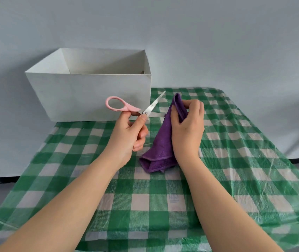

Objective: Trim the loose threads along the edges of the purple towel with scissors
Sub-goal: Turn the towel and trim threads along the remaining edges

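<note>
The purple towel [160, 142] is bunched and lifted at its upper end, while its lower folds rest on the green checked tablecloth [163, 206]. My right hand [187, 131] grips the towel's upper part, fingers curled round the fabric. My left hand [130, 135] holds pink-handled scissors [127, 107] near their pivot, pinched between thumb and fingers. The blades are spread: one points up and right towards the box corner, the other lies level towards the towel. The pink loop handle sticks out to the left above my hand.
An open white cardboard box [90, 95] stands at the back left of the table, right behind the scissors. The table's right edge falls away towards a grey floor and wall.
</note>
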`<state>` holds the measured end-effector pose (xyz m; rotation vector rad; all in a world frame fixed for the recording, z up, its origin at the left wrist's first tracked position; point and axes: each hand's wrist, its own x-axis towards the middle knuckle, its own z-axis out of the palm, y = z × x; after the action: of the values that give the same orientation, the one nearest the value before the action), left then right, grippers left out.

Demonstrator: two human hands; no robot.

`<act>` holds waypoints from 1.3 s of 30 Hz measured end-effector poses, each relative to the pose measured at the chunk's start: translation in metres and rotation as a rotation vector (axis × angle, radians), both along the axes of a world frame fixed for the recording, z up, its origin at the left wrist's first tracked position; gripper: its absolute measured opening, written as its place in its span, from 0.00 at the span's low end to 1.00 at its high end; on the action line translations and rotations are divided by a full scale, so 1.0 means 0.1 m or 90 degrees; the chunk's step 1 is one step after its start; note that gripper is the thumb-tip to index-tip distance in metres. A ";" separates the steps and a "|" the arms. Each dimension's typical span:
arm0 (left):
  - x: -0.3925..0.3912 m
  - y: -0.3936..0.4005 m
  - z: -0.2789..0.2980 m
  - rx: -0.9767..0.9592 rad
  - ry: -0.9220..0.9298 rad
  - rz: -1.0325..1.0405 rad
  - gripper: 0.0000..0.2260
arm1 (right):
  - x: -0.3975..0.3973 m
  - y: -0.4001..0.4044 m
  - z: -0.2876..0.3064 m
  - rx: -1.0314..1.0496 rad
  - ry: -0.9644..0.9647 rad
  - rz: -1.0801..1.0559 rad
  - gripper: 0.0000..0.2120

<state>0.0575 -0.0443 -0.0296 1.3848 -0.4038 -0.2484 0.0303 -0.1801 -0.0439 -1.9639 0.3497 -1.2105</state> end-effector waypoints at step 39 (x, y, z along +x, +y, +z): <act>0.05 -0.06 0.01 -0.038 0.039 0.154 0.04 | -0.11 0.14 0.10 0.188 0.103 0.208 0.07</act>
<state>0.0628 -0.0505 -0.0283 1.3492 -0.1894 -0.0789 0.0196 -0.1660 -0.0338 -1.7798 0.2586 -0.7486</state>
